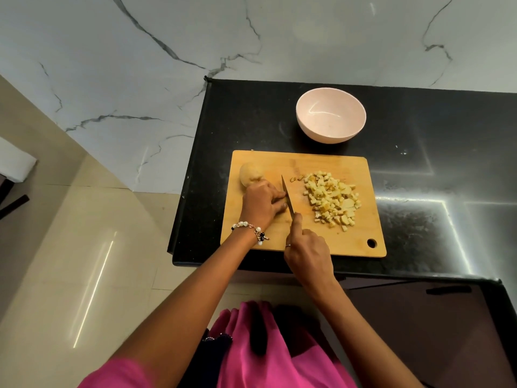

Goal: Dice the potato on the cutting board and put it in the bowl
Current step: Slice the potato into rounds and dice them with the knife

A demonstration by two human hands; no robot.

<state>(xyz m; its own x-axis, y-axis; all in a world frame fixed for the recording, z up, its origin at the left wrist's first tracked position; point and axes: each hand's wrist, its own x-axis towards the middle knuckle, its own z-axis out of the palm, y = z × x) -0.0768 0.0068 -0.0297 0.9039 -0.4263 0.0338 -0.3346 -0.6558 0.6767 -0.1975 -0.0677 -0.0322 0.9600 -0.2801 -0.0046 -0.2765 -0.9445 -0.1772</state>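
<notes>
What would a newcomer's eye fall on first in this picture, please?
Probably the pile of diced potato on the right half of the cutting board, pale against the black counter. Next, the two hands at the board's left: the right hand grips a knife, and the left hand holds down the uncut potato. Behind the board stands an empty pink bowl.

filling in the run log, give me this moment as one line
stage: dicing | left hand: holds potato on cutting board | right hand: grips knife, cutting | diced pile: on board | bowl: empty
</notes>
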